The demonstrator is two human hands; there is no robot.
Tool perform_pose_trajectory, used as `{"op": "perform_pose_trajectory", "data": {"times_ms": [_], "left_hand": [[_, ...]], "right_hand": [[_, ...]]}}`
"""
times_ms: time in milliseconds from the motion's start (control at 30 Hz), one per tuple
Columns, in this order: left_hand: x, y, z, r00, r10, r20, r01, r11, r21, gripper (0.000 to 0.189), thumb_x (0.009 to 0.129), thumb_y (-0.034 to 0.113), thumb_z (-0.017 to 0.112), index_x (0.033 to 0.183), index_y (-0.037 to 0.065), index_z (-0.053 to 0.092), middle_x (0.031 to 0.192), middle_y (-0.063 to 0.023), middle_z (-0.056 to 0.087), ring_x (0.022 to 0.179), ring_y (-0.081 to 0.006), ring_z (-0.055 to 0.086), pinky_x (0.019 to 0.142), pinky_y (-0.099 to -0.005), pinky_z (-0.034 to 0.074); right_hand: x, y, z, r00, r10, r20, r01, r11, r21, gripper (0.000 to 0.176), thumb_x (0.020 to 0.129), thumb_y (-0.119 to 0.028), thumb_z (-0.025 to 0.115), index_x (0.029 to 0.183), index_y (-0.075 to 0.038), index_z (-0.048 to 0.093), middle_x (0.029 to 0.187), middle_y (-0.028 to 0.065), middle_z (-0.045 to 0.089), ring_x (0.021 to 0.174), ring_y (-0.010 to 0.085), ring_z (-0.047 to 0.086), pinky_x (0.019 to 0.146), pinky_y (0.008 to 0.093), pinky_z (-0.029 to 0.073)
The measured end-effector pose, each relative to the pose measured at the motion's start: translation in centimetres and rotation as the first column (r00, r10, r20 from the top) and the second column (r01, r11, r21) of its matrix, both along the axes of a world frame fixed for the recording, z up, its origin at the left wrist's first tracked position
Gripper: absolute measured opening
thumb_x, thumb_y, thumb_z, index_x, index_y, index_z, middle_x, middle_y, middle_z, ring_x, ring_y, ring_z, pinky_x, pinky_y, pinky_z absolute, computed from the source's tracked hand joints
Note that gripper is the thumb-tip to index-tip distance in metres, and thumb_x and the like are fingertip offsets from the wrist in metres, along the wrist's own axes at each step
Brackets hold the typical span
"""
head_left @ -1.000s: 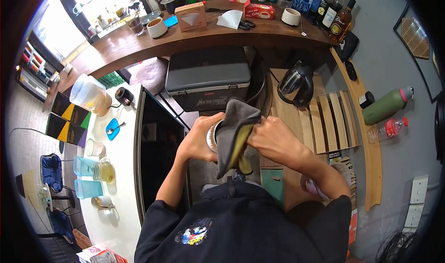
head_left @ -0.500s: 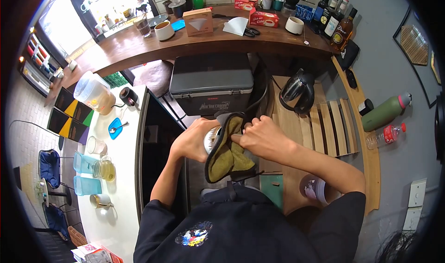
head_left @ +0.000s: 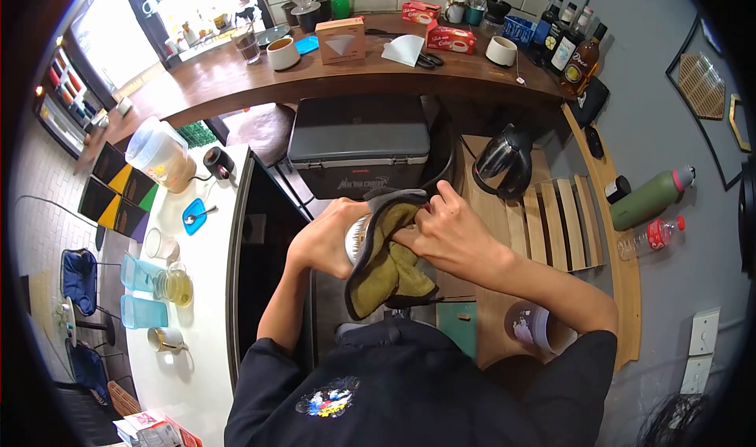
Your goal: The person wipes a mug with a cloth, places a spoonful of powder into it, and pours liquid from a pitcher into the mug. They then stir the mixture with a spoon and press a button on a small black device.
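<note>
The left hand (head_left: pixel 325 241) holds a metal cup (head_left: pixel 357 239) in front of the chest. Its fingers are closed around the cup wall. The cup lies on its side, with the rim facing the right hand. Only a narrow band of the cup shows between the left hand and the cloth.

The right hand (head_left: pixel 447 236) grips a cloth (head_left: pixel 387 270). Its fingers are closed on the upper fold and press it against the cup mouth. The cloth is olive-yellow with a grey edge. It covers the cup opening, and its lower part hangs loose below both hands. The two hands are just beside each other, with cup and cloth between them.

Surroundings:
- A grey case (head_left: pixel 358 136) stands beyond the hands, below the curved wooden table (head_left: pixel 228 81).
- A black kettle (head_left: pixel 504 162) stands right of the case, next to wooden slats (head_left: pixel 555 215).
- On the wooden table are a filter box (head_left: pixel 340 39), a white mug (head_left: pixel 283 53), red cartons (head_left: pixel 450 37) and a row of bottles (head_left: pixel 568 41) at the right end.
- A green flask (head_left: pixel 650 200) and a clear red-capped bottle (head_left: pixel 650 237) lie on a ledge on the right, well apart from the hands.
- A white table (head_left: pixel 213 305) runs along the left. It carries a plastic jug (head_left: pixel 161 154), a blue dish (head_left: pixel 193 217) with a spoon, two blue tubs (head_left: pixel 143 293) and a glass teapot (head_left: pixel 178 286).
</note>
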State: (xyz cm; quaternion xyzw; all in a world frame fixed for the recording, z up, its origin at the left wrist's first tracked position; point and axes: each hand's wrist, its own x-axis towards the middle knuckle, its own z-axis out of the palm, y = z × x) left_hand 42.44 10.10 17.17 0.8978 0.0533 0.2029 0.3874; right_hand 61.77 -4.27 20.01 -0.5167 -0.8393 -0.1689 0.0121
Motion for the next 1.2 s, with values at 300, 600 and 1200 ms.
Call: {"op": "perform_pose_trajectory", "data": {"times_ms": [300, 600, 1200], "left_hand": [[-0.6, 0.0, -0.6, 0.998, 0.02, -0.053, -0.017, 0.998, 0.064, 0.045, 0.047, 0.024, 0.083, 0.075, -0.002, 0.058, 0.073, -0.0181, 0.063, 0.07, -0.0383, 0.066, 0.067, -0.0403, 0.051], [-1.2, -0.6, 2.9, 1.0, 0.026, -0.011, -0.024, 0.996, 0.089, 0.073, 0.048, 0.025, 0.084, 0.113, -0.001, 0.067, 0.1, -0.0183, 0.072, 0.095, -0.0357, 0.071, 0.084, -0.0392, 0.056], [-1.7, 0.2, 0.3, 0.988, -0.005, 0.154, 0.017, 0.997, -0.079, 0.081, 0.039, 0.024, 0.084, 0.114, -0.001, 0.065, 0.103, -0.0128, 0.071, 0.089, -0.0259, 0.072, 0.084, -0.0347, 0.056]], "right_hand": [[0.1, 0.3, -0.9, 0.998, 0.045, 0.045, -0.05, 0.992, 0.116, 0.008, 0.08, -0.016, 0.062, 0.086, -0.018, 0.067, 0.068, 0.0053, 0.059, 0.069, 0.0218, 0.061, 0.083, 0.0427, 0.046], [-0.8, -1.4, 1.1, 0.966, 0.069, -0.248, -0.095, 0.991, -0.093, 0.019, 0.082, -0.027, 0.074, 0.094, -0.013, 0.074, 0.071, 0.0089, 0.063, 0.084, 0.0258, 0.066, 0.091, 0.0481, 0.047], [1.1, -4.6, -1.0, 0.591, 0.05, -0.805, -0.065, 0.998, 0.014, 0.037, 0.083, -0.029, 0.072, 0.114, -0.009, 0.069, 0.113, 0.0057, 0.068, 0.111, 0.0294, 0.063, 0.109, 0.0484, 0.039]]}}
